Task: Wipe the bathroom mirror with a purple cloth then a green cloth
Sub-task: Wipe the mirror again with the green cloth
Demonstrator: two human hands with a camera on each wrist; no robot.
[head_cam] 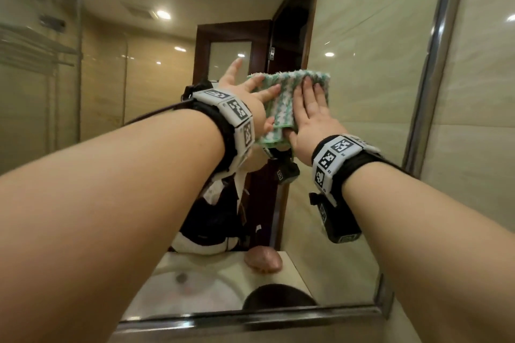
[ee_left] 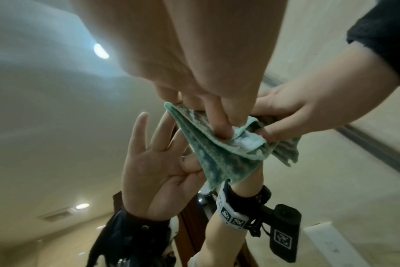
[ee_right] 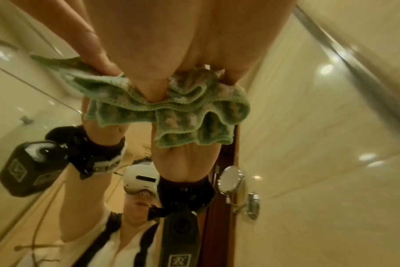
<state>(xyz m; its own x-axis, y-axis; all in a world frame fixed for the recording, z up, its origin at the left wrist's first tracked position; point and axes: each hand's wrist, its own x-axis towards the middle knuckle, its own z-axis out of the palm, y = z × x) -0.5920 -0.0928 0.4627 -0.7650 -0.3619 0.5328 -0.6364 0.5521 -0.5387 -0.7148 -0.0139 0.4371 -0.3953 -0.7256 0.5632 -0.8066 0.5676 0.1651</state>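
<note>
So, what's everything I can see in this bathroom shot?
green cloth: one, green and white, pressed on the mirror under both hands
mirror: one, metal-framed, on the beige wall
pinkish bundle: one, reflected, on the counter beside the basin
door: one, dark brown, reflected behind
round wall mirror: one, chrome, reflected by the door
left hand: one, spread fingers pressing the cloth
right hand: one, fingers flat on the cloth, thumb tucked under its edge

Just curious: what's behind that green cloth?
The bathroom mirror: the left hand presses and the right hand grips the green cloth against its glass. The patch it covers cannot be seen.
</note>
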